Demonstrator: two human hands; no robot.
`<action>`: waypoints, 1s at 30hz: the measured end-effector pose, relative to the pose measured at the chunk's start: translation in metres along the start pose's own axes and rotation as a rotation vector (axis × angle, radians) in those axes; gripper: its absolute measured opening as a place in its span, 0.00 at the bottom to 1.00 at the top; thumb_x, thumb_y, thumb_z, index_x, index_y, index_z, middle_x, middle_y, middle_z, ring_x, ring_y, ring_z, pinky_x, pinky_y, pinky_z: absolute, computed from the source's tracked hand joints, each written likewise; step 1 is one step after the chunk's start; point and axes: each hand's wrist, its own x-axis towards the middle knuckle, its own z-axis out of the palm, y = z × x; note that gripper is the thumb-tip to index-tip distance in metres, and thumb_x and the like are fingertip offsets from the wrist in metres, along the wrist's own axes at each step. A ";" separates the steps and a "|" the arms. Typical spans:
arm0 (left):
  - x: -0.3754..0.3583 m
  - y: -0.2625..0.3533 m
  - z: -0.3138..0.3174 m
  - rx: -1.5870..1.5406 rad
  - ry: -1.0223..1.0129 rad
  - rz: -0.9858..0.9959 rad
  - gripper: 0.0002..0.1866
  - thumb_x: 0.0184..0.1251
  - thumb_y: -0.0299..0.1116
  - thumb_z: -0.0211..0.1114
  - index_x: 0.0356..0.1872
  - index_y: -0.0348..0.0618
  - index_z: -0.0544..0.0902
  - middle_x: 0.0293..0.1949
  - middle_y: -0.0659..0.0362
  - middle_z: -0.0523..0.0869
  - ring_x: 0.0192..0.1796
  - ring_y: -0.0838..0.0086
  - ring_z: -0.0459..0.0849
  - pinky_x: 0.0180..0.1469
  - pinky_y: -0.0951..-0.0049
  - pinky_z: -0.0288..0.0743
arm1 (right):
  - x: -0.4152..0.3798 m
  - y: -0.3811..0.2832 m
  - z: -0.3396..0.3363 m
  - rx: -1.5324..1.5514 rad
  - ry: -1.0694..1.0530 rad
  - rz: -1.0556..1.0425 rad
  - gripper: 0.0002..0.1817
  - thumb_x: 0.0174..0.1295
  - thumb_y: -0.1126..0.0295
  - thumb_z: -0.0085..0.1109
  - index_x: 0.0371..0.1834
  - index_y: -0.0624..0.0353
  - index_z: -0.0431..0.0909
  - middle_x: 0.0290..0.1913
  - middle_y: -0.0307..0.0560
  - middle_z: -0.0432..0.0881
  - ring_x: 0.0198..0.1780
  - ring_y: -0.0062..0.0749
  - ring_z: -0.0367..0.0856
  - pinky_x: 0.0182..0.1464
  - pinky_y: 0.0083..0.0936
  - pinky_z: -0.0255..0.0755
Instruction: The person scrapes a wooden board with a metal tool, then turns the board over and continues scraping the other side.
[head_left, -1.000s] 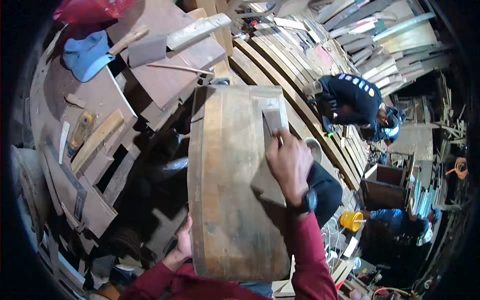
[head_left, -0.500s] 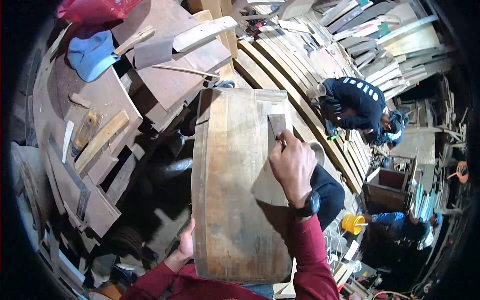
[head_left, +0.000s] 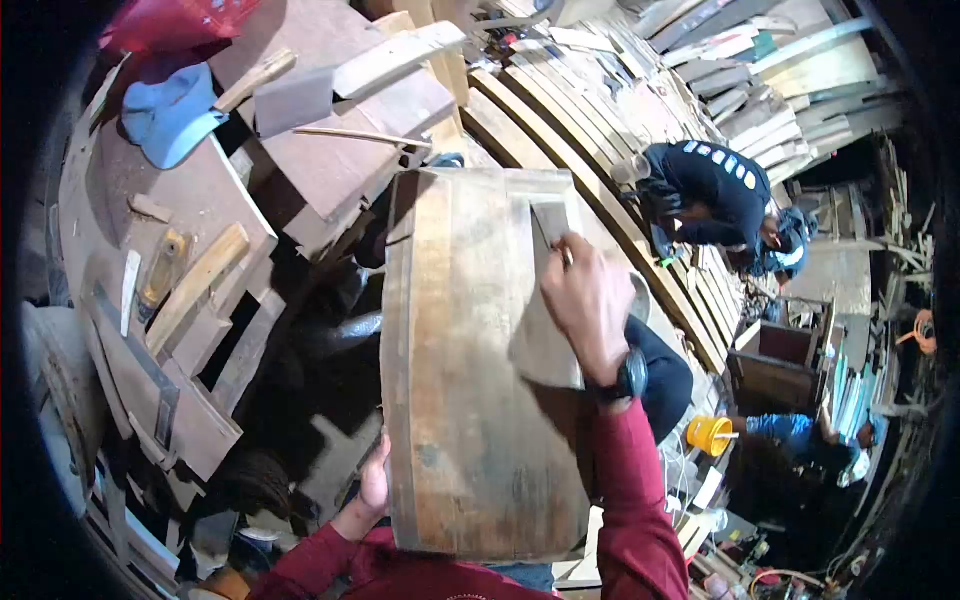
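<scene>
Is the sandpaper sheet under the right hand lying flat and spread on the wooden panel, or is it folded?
Spread flat, apparently. The sandpaper sheet lies against the wooden panel, showing beyond the right hand at both ends. Under the hand, cannot tell.

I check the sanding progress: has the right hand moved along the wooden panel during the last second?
Yes. The right hand slid slightly toward the panel's far top edge, pushing the sandpaper closer to it.

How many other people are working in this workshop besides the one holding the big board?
2: one person in dark clothes bent over the planks upper right, another in blue low near the yellow bucket. Clutter may hide more.
</scene>
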 end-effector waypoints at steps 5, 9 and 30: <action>-0.004 0.004 0.013 -0.109 -0.062 -0.062 0.36 0.84 0.62 0.42 0.77 0.44 0.68 0.69 0.51 0.79 0.68 0.59 0.80 0.68 0.51 0.76 | 0.008 0.005 0.014 0.047 0.070 -0.043 0.12 0.65 0.61 0.59 0.43 0.51 0.89 0.33 0.65 0.87 0.38 0.64 0.86 0.41 0.50 0.80; -0.006 0.008 0.006 -0.276 -0.143 -0.159 0.39 0.82 0.63 0.48 0.78 0.43 0.65 0.71 0.51 0.77 0.70 0.57 0.78 0.71 0.51 0.73 | -0.028 0.005 -0.011 0.005 0.020 -0.037 0.11 0.66 0.61 0.58 0.42 0.52 0.87 0.30 0.66 0.86 0.34 0.64 0.87 0.39 0.54 0.81; -0.003 0.004 0.015 -0.279 0.069 -0.109 0.33 0.84 0.60 0.46 0.77 0.47 0.69 0.68 0.56 0.80 0.68 0.61 0.80 0.69 0.53 0.75 | -0.168 0.057 -0.059 0.521 0.001 0.100 0.10 0.62 0.78 0.64 0.45 0.63 0.90 0.27 0.55 0.87 0.25 0.32 0.87 0.32 0.27 0.75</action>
